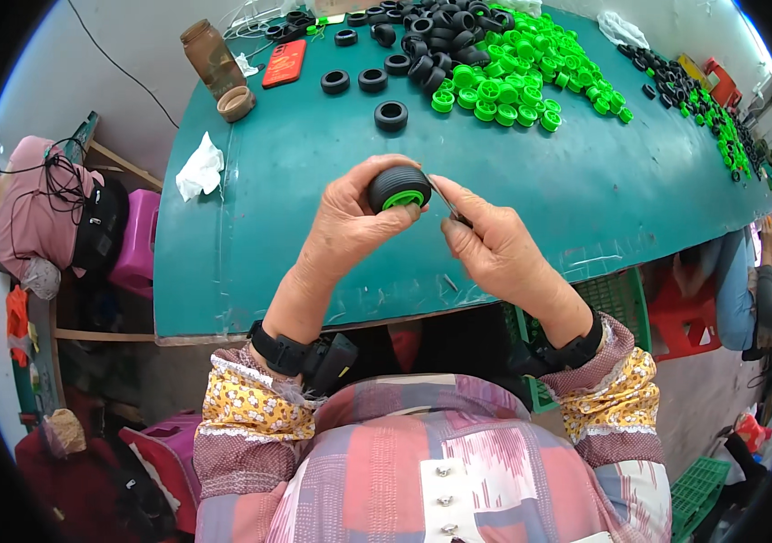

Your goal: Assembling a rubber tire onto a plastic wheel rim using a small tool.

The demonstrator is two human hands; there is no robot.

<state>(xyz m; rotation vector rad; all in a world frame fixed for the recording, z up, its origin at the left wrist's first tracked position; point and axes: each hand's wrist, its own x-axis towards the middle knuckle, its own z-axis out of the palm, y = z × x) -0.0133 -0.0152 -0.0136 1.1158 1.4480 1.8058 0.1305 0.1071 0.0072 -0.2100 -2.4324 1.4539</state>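
My left hand (343,222) is closed around a small toy wheel, a black ribbed tyre (390,184) with a bright green hub (404,200) inside it. The thumb presses on the hub's near side. In my right hand (505,249) a thin metal tool (446,198) is pinched, its tip at the tyre's right edge; its exact kind is hard to make out. Both hands are above the green table (304,240). Beyond them a loose tyre (390,116) lies on the tabletop, with several more behind it.
Black tyres (422,45) and green hubs (531,68) are heaped at the far side, with another mixed heap (721,127) far right. A brown bottle (209,56), its lid (236,104), a red phone-shaped object (285,63) and white tissue (200,168) lie left. A person (732,290) sits at right.
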